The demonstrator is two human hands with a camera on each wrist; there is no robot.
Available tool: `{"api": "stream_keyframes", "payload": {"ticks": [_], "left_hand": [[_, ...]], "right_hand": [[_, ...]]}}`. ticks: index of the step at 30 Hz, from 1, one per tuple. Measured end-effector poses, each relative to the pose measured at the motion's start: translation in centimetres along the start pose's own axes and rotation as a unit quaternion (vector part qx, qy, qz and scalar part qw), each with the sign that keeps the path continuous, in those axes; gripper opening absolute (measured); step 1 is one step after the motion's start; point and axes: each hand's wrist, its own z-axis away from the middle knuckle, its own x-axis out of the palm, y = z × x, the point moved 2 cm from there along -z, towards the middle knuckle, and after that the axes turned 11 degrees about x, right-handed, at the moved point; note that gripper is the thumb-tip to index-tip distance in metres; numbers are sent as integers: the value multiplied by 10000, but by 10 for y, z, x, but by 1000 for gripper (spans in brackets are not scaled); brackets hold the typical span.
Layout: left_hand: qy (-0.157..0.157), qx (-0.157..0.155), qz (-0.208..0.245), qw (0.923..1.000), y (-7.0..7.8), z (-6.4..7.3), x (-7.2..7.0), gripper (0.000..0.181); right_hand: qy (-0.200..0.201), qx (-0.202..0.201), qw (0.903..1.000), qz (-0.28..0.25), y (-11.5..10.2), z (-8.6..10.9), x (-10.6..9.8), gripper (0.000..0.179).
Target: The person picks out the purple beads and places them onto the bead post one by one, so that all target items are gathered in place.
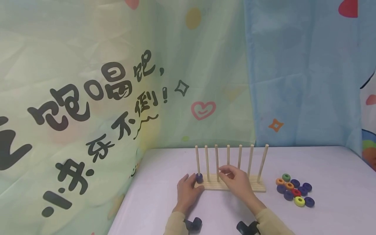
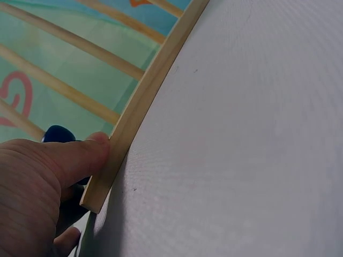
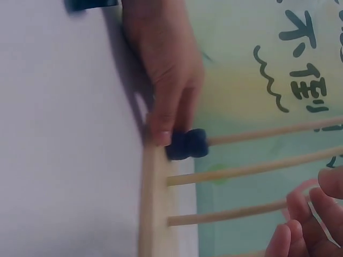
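Pale, grained wood is seen in the peg rack (image 1: 212, 186), which is placed on the white-covered worktop (image 1: 152, 189). Seven slim rods are borne upright along its narrow base. On the leftmost rod (image 1: 197, 160), what appear to be two dark blue beads (image 3: 187, 144) are threaded, one above the other, at the base; no beads can be made out on the other six. By this arrangement, the threading is judged to be at an early stage. Eleven loose beads (image 1: 296, 192) are left in a cluster on the worktop, to the right of the rack: six blue, two orange, one green, one red and one yellow. They are rounded and ring-like, and central holes are shown in several.

The rack's left end is gripped by the left hand (image 1: 186, 191), its thumb being pressed to the front edge of the base. The right hand (image 1: 235, 179) is held in front of the rack, its grip loosely curved beside the third rod from the left (image 1: 216, 156). A gap is left between thumb and fingers, and no bead is seen there; whether that rod is touched cannot be told.
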Motion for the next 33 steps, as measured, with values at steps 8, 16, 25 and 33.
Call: {"api": "stream_keyframes", "payload": {"ticks": [8, 16, 25, 33], "left_hand": [[26, -109, 49, 9999, 0, 0, -2, 57], [-44, -198, 15, 9998, -3, 0, -1, 58], [-59, -148, 69, 9998, -3, -1, -2, 58], [-87, -275, 156, 9995, 0, -1, -1, 59]], "right_hand": [[-89, 315, 9994, -101, 23, 11, 2, 16], [153, 424, 9989, -146, 44, 20, 2, 14], [481, 439, 9979, 74, 68, 29, -9, 15], [811, 1224, 9887, 296, 89, 35, -34, 22]]}}
